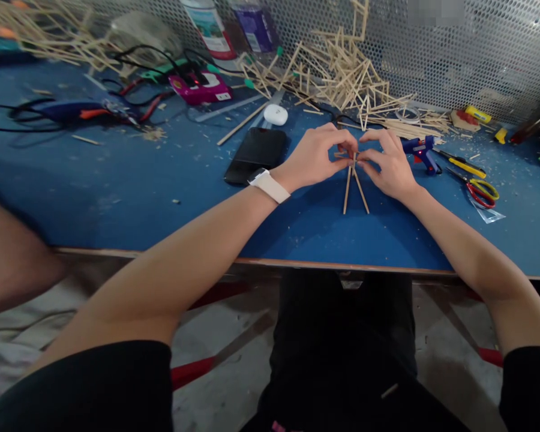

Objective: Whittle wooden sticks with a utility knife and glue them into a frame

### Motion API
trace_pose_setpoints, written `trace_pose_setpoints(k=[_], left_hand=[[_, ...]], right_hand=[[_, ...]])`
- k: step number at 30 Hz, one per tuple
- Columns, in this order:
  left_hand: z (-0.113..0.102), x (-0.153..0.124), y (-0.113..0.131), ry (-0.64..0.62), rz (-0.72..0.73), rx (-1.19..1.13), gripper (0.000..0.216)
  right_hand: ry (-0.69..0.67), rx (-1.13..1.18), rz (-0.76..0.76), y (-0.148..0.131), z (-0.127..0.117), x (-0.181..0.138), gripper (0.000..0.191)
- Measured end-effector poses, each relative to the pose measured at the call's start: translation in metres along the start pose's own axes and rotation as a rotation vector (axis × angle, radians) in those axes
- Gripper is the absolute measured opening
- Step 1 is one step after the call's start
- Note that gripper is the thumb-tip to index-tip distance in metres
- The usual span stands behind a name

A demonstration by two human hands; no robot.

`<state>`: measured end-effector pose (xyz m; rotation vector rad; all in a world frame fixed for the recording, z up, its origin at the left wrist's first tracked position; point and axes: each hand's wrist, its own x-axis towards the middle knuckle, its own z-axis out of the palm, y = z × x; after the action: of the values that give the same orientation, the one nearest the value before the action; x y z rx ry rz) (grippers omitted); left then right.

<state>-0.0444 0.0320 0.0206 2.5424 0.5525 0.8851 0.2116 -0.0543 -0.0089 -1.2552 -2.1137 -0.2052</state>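
Observation:
Between my two hands is a small frame of thin wooden sticks (347,191), with two legs spreading down toward the table's front edge. Thumb and fingers of my left hand (326,153) pinch its upper left part. My right hand (384,162) has its thumb and index finger closed at the upper right of the same joint, the other fingers bent. The exact contact at the joint is partly hidden by fingertips. Just beyond my right hand lies a blue glue gun (420,150). A black phone (257,155) rests left of my left wrist.
Piled wooden sticks (342,78) lie along the perforated metal screen (459,60). Scissors (481,192) and a yellow utility knife (463,163) sit at right. A magenta power strip (200,90), white case (276,114) and cables are at left. Someone's bare limb (13,258) shows at far left.

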Motion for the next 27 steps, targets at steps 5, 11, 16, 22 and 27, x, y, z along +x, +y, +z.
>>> trace_pose_setpoints(k=[5, 11, 16, 22, 27], left_hand=[[-0.005, 0.004, 0.003, -0.008, 0.012, -0.001, 0.033], [-0.054, -0.004, -0.056, 0.121, -0.132, 0.315, 0.031], [-0.103, -0.038, -0.178, 0.078, -0.349, 0.430, 0.078], [-0.130, -0.045, -0.227, -0.131, -0.422, 0.379, 0.090], [-0.127, -0.041, -0.217, -0.038, -0.423, 0.351, 0.092]], right_hand=[[0.015, -0.010, -0.006, 0.001, 0.001, -0.001, 0.017], [0.054, -0.026, 0.001, 0.000, 0.003, -0.004, 0.018], [0.070, -0.025, -0.010, -0.003, 0.002, -0.005, 0.016], [0.067, -0.051, 0.010, -0.005, 0.003, -0.005, 0.015], [0.086, -0.044, 0.003, -0.004, 0.004, -0.006, 0.015]])
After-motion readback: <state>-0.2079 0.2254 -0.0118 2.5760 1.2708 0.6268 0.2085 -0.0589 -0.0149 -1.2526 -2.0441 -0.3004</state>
